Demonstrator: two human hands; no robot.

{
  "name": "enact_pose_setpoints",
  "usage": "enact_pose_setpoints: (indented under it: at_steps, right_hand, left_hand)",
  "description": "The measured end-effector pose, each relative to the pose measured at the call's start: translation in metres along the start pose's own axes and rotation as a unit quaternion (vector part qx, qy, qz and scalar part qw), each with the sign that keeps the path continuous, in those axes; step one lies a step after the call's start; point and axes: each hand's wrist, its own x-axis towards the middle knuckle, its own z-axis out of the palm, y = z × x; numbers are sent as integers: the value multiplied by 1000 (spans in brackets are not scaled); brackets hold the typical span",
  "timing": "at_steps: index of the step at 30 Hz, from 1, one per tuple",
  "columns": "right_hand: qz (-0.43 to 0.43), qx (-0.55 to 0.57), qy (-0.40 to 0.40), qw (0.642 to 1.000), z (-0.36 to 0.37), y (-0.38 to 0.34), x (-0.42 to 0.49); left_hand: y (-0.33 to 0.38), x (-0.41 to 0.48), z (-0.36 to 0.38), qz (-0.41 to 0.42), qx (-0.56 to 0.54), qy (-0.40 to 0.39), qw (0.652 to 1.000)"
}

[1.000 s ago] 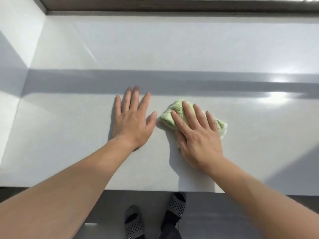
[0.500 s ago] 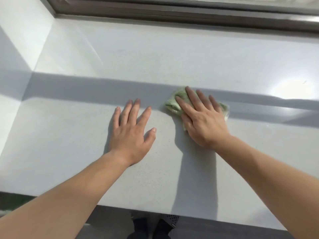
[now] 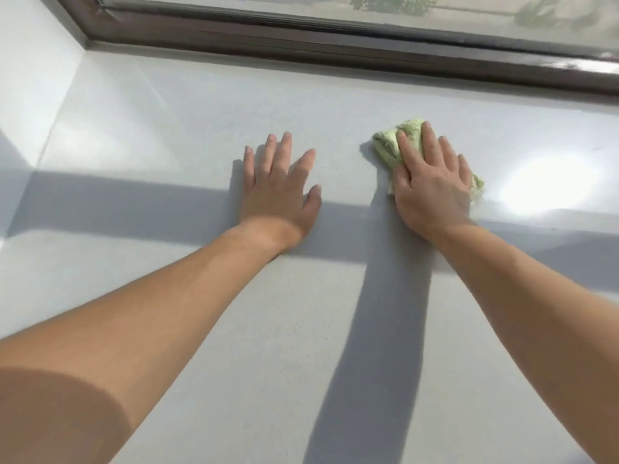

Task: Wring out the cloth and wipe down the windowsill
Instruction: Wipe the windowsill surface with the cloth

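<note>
Windowsill (image 3: 187,108) bare across centre and left of frame. Window frame (image 3: 335,50) blocks top edge, side wall (image 3: 31,78) blocks upper left. Left hand (image 3: 278,195) flat mid-sill; narrow gap btwn it & cloth (image 3: 385,149) under right hand (image 3: 432,189).

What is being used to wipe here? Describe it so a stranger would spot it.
Below the dark brown window frame runs a wide pale grey windowsill. Right of its middle, the right hand presses flat on a small crumpled light green cloth. It is the only coloured thing on the sill; the left hand beside it rests on bare surface.
</note>
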Motion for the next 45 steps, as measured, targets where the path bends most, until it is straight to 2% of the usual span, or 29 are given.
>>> enact_pose_setpoints:
  at_steps: [2, 3, 7, 9, 11, 13, 15, 20, 24, 27, 30, 32, 33, 36, 37, 38, 41, 42, 43, 45]
  right_hand:
    - [63, 16, 32, 997, 5, -20, 9]
    - [48, 9, 35, 998, 9, -31, 3]
    - [-157, -32, -21, 987, 9, -30, -24]
    - [-183, -38, -31, 982, -2, -9, 8]
    - [-111, -33, -22, 993, -11, 3, 50]
    - [5, -5, 11, 1000, -12, -5, 74]
    - [48, 2, 24, 999, -5, -33, 77]
    - [-152, -33, -14, 988, 1, -92, 96]
    - [-237, -54, -32, 969, -5, -88, 125]
    - [-178, -35, -11, 983, -15, -40, 126]
    - [-34, -13, 12, 999, -26, 0, 121]
    - [49, 7, 22, 999, -23, -11, 111]
    - [50, 4, 23, 998, -19, -21, 102]
    - [-65, -22, -4, 998, -17, -22, 81]
    - [-77, -20, -15, 997, -19, -11, 85]
    - [-52, -11, -18, 998, -22, 0, 94]
    - [105, 18, 21, 994, -22, 13, 111]
    - [118, 5, 30, 992, -17, 4, 105]
    - [103, -4, 32, 994, -12, -4, 94]
    - [15, -18, 9, 1000, -8, -12, 65]
  left_hand:
    - [4, 12, 3, -21, -12, -5, 1000]
    - [4, 13, 5, -24, 0, -2, 1000]
    - [3, 11, 10, -18, 18, 15, 1000]
    - [4, 13, 10, -14, 12, 18, 1000]
    - [6, 15, 7, -12, 14, 13, 1000]
    - [7, 13, 6, -11, 17, 15, 1000]
    - [7, 13, 5, -12, 18, 23, 1000]
    - [5, 22, 3, -10, 22, 31, 999]
    - [3, 28, 0, -13, 20, 33, 999]
    - [4, 31, -3, -10, 22, 26, 999]
    - [4, 32, -6, -7, 26, 18, 999]
    - [2, 35, -7, -8, 27, 19, 999]
    - [2, 35, -7, -8, 27, 19, 999]
    - [1, 37, -7, -6, 30, 17, 999]
    - [-2, 37, -5, -7, 29, 15, 999]
    - [-5, 36, -3, -8, 29, 12, 999]
    - [-5, 33, 1, -11, 30, 11, 999]
    - [-5, 32, 2, -13, 30, 12, 999]
    - [-5, 31, 2, -15, 29, 12, 999]
    - [-4, 32, 2, -14, 27, 11, 999]
